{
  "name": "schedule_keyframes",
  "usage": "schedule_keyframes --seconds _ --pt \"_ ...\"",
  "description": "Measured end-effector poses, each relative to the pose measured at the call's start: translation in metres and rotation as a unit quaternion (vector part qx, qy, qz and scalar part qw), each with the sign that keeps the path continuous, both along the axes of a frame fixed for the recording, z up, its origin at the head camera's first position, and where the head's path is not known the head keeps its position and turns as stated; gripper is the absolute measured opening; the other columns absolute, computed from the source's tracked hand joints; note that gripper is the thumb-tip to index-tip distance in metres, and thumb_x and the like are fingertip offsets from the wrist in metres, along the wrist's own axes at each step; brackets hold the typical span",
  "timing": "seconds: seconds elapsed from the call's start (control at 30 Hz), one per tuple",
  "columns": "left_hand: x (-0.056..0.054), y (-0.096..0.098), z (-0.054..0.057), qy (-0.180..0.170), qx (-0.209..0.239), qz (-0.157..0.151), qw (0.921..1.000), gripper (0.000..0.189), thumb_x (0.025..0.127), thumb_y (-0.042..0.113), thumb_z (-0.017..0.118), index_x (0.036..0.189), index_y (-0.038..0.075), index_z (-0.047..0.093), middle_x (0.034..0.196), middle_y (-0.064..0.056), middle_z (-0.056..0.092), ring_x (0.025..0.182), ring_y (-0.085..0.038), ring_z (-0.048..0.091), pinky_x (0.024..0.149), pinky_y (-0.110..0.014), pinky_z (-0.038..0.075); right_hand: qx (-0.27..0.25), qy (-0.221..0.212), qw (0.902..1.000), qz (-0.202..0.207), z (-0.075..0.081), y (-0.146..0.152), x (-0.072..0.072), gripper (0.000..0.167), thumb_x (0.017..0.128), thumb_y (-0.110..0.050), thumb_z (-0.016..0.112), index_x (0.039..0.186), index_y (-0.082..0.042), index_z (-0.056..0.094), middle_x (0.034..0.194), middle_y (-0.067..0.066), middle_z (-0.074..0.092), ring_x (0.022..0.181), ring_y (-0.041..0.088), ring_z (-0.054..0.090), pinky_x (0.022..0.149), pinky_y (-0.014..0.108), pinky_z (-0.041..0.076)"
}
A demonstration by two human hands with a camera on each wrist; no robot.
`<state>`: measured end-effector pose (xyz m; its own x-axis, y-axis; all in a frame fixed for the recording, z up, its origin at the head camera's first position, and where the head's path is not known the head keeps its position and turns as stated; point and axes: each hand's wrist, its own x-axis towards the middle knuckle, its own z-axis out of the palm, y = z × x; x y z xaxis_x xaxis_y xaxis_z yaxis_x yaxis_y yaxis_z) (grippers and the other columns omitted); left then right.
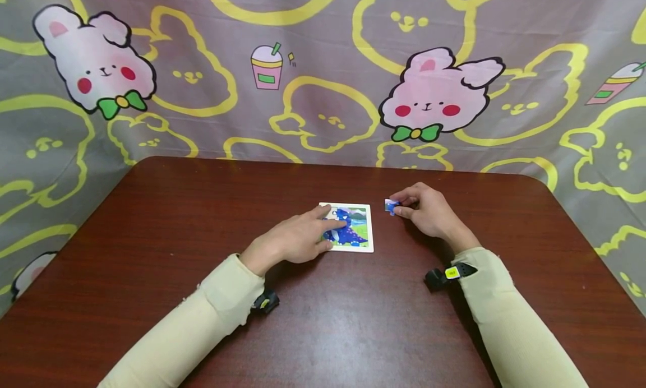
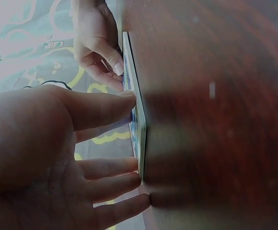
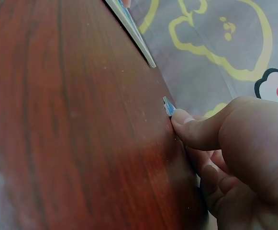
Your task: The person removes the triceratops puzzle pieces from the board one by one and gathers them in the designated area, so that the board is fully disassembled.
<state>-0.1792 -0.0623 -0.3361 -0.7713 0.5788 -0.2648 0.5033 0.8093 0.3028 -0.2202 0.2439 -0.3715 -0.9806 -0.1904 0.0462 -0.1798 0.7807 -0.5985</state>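
A square jigsaw puzzle (image 1: 359, 231) in a white frame lies flat on the table, its picture a blue dinosaur in a green landscape. My left hand (image 1: 298, 235) rests on its left part with fingers spread, covering some of the picture. In the left wrist view the left fingertips (image 2: 129, 165) touch the frame's edge. To the right of the frame, my right hand (image 1: 426, 208) pinches a small blue and white puzzle piece (image 1: 390, 206) between thumb and fingers. The right wrist view shows this piece (image 3: 169, 107) held just at the table surface, mostly hidden by the thumb.
The dark red-brown table (image 1: 323, 332) has rounded far corners. Behind it hangs a grey curtain (image 1: 323, 57) printed with rabbits and yellow outlines. Black straps with small devices sit at both wrists, over pale sleeves (image 1: 212, 315).
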Motion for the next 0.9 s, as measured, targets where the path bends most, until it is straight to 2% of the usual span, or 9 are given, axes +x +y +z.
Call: schedule_keyframes --seconds 0.4,0.9 --pt "-0.0001 -0.0001 0.0026 0.002 -0.001 -0.009 1.0 0.056 0.109 0.032 0.06 0.163 0.029 0.044 0.178 -0.016 0.021 0.163 -0.035 0.029 0.126 -0.053 0.039 -0.002 -0.003 1.0 0.002 0.001 0.0005 -0.0021 0.026 0.101 -0.013 0.073 0.126 -0.006 0.076 0.12 0.015 0.063 0.107 0.031 0.065 0.09 0.039 0.05" --pt "-0.0003 0.0002 0.001 -0.001 -0.001 -0.003 1.0 0.058 0.108 0.032 0.062 0.163 0.03 0.044 0.178 -0.015 0.022 0.163 -0.035 0.029 0.127 -0.052 0.037 -0.001 -0.018 0.9998 -0.004 0.0046 0.0015 -0.0055 0.028 0.099 -0.016 0.076 0.126 -0.009 0.079 0.119 0.015 0.067 0.105 0.03 0.064 0.086 0.038 0.048"
